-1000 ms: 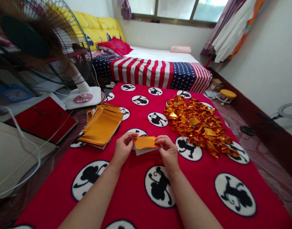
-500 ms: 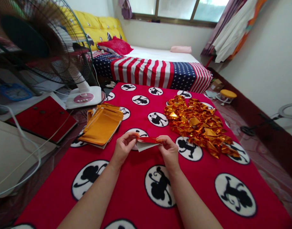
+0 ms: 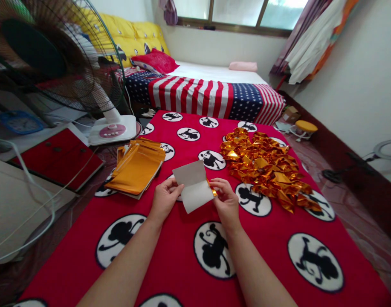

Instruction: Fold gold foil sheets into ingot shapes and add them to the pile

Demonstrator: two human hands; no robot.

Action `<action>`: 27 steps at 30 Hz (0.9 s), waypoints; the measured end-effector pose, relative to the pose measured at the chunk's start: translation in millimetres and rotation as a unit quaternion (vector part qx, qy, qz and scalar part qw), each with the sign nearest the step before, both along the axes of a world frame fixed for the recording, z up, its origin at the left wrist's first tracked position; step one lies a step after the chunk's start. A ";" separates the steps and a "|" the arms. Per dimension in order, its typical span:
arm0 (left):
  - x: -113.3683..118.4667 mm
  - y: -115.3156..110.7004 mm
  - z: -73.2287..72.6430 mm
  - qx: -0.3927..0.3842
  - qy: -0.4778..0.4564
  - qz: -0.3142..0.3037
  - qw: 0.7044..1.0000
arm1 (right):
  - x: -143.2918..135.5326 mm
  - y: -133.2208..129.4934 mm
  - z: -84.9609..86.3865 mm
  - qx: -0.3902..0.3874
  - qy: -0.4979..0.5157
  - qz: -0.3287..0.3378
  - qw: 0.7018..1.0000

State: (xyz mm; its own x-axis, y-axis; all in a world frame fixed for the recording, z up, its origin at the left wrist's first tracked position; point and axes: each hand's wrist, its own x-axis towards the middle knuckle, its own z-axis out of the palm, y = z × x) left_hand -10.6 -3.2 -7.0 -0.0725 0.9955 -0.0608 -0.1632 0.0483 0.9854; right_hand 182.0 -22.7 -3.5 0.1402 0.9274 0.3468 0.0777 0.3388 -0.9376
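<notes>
A sheet of foil paper (image 3: 197,194) is held above the red cloth, its pale back facing me and a crease across its middle. My left hand (image 3: 166,196) pinches the sheet's left edge between thumb and fingers. On the opposite side, my right hand (image 3: 225,198) grips the right edge, where a narrow strip of gold foil is folded over. A stack of flat gold foil sheets (image 3: 136,166) lies left of my hands. To the right spreads a heap of folded gold foil pieces (image 3: 265,166).
The red cloth (image 3: 259,260) with monkey prints covers the surface before me. A fan (image 3: 112,128) stands at the left, near a red-topped box (image 3: 59,155). Beyond is a bed (image 3: 211,96) with a striped cover. A yellow stool (image 3: 305,126) sits at the right.
The paper, earlier seen nearly edge-on with a reddish foil strip on top, is now opened and tilted so its pale back shows. Both hands stay in about the same place.
</notes>
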 end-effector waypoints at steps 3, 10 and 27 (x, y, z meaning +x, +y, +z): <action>0.5 0.9 -0.9 0.006 0.008 0.004 1.000 | 0.1 -0.5 -0.3 0.010 -0.009 0.017 1.000; 0.2 4.4 -5.8 0.020 0.003 0.029 0.999 | 0.3 -1.5 -2.6 0.002 -0.001 0.031 1.000; -4.1 9.1 -9.2 0.038 0.023 0.046 0.998 | -0.8 -4.4 -2.3 0.023 -0.118 0.037 0.992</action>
State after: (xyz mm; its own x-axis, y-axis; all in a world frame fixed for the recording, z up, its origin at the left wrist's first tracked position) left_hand -14.7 5.9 -16.2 -0.1657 0.9860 0.0204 -0.1186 -0.0405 0.9921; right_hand 181.2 -27.1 -5.7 -0.0177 0.9148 0.4034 0.2660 0.3932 -0.8801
